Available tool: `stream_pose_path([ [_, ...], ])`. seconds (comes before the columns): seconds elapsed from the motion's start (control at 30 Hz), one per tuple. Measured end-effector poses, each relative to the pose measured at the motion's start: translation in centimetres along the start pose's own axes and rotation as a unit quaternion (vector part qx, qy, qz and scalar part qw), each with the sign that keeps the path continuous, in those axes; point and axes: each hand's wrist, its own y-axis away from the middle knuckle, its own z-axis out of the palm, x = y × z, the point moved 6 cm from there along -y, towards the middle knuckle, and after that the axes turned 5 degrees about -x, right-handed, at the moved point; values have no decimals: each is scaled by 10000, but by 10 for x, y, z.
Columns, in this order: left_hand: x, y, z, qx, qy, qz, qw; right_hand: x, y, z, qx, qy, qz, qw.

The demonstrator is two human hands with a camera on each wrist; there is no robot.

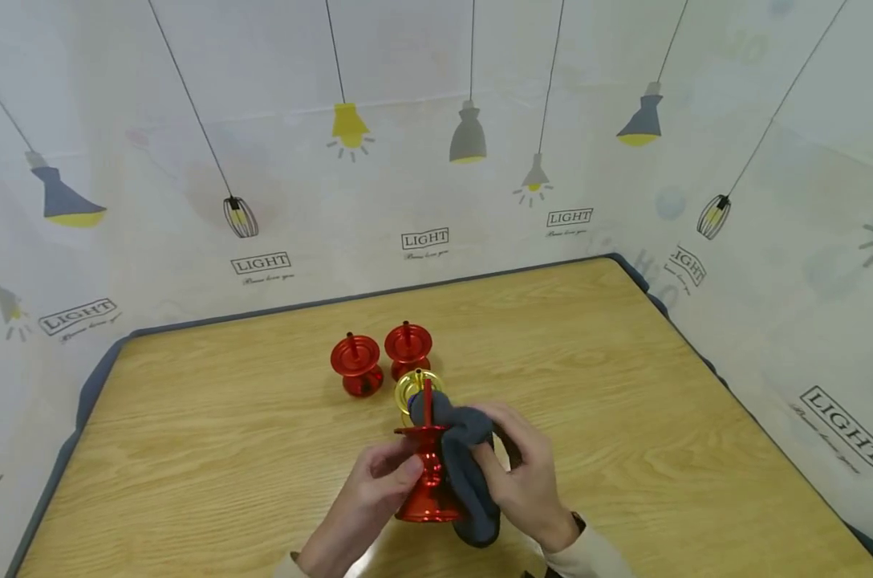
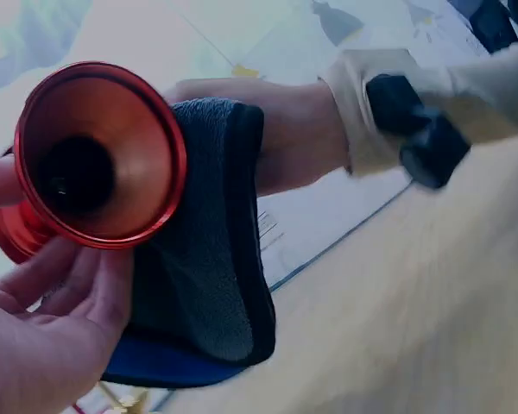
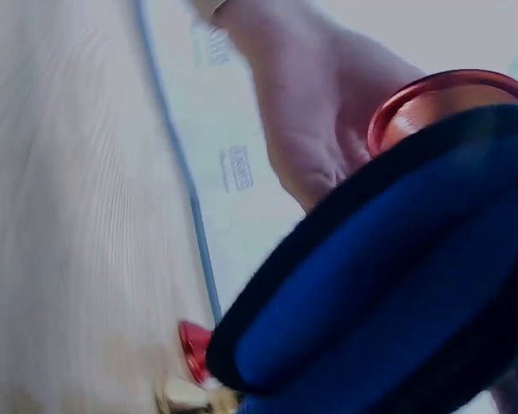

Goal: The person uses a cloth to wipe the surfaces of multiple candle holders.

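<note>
My left hand (image 1: 364, 491) grips a shiny red candle holder (image 1: 429, 507) around its narrow waist, thumb in front, above the table. The holder stands roughly upright, with a thin spike rising from its dish. In the left wrist view its hollow flared base (image 2: 142, 185) faces the camera. My right hand (image 1: 526, 474) holds a folded grey-blue cloth (image 1: 473, 474) against the holder's right side and by the spike. The cloth's bright blue face (image 3: 388, 285) fills much of the right wrist view and hides the right fingers there.
Two more red candle holders, one on the left (image 1: 355, 359) and one on the right (image 1: 410, 341), stand on the wooden table (image 1: 227, 425) beyond my hands. A gold candle holder (image 1: 405, 387) is nearer, partly hidden by the cloth. A lamp-printed curtain (image 1: 422, 185) surrounds the table.
</note>
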Motion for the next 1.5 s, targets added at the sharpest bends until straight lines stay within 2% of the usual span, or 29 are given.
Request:
stream_pose_path([
  [0.07, 10, 3, -2, 201, -465, 573, 9971, 3, 3, -6, 142, -373, 505, 9979],
  [0.1, 17, 4, -4, 375, -850, 954, 9911, 4, 5, -9, 206, -485, 750, 9958],
  [0.13, 25, 6, -5, 616, -1305, 1344, 9804, 4, 7, -11, 261, -562, 917, 9939],
  [0.2, 39, 10, -6, 1226, -2153, 1955, 9489, 2, 10, -13, 280, -630, 1252, 9897],
  [0.23, 44, 11, -5, 1457, -2489, 2156, 9329, 1, 11, -12, 210, -631, 1376, 9883],
  [0.3, 49, 12, -2, 1713, -2934, 2261, 9130, -1, 14, -6, 28, -507, 1556, 9865],
  [0.37, 48, 12, 2, 1827, -3153, 2095, 9074, -2, 16, 0, -61, -406, 1770, 9834],
  [0.43, 46, 11, 4, 1722, -3243, 1908, 9104, -1, 18, 5, -17, -404, 2001, 9789],
  [0.47, 44, 10, 5, 1627, -3209, 1803, 9154, 0, 19, 6, 39, -452, 2086, 9769],
  [0.53, 41, 10, 4, 1393, -2969, 1688, 9295, 2, 20, 7, 155, -680, 2195, 9731],
  [0.7, 33, 8, -3, 402, -2000, 1498, 9674, 8, 19, 7, 109, -1287, 2090, 9693],
  [0.77, 30, 8, -6, 317, -1666, 1219, 9780, 10, 19, 8, 92, -1439, 2051, 9681],
  [0.8, 28, 8, -8, 441, -1573, 1058, 9809, 10, 20, 8, 79, -1495, 2021, 9679],
  [0.87, 26, 8, -10, 979, -1553, 774, 9800, 11, 21, 8, 138, -1516, 2031, 9673],
  [0.93, 28, 10, -10, 1649, -1795, 632, 9678, 11, 22, 8, 228, -1414, 1979, 9697],
  [1.0, 31, 11, -6, 2151, -2068, 692, 9519, 10, 22, 8, 292, -1266, 1864, 9738],
  [1.07, 34, 11, -2, 2371, -2255, 849, 9411, 8, 22, 7, 366, -1158, 1681, 9783],
  [1.13, 34, 10, 0, 2338, -2294, 912, 9404, 6, 21, 7, 396, -1113, 1496, 9817],
  [1.2, 32, 9, -1, 2190, -2191, 895, 9466, 5, 21, 6, 387, -1207, 1347, 9827],
  [1.27, 28, 8, -3, 1813, -1960, 883, 9596, 5, 21, 6, 357, -1381, 1347, 9806],
  [1.33, 24, 7, -4, 1194, -1461, 834, 9785, 6, 21, 5, 325, -1575, 1523, 9752],
  [1.4, 20, 7, -5, 628, -942, 722, 9909, 7, 22, 6, 275, -1785, 1688, 9690],
  [1.43, 18, 8, -5, 441, -738, 643, 9942, 8, 22, 6, 251, -1841, 1762, 9667],
  [1.47, 17, 9, -6, 388, -622, 556, 9958, 8, 21, 6, 237, -1868, 1791, 9656],
  [1.5, 17, 10, -8, 489, -604, 510, 9957, 8, 21, 6, 236, -1848, 1801, 9658],
])
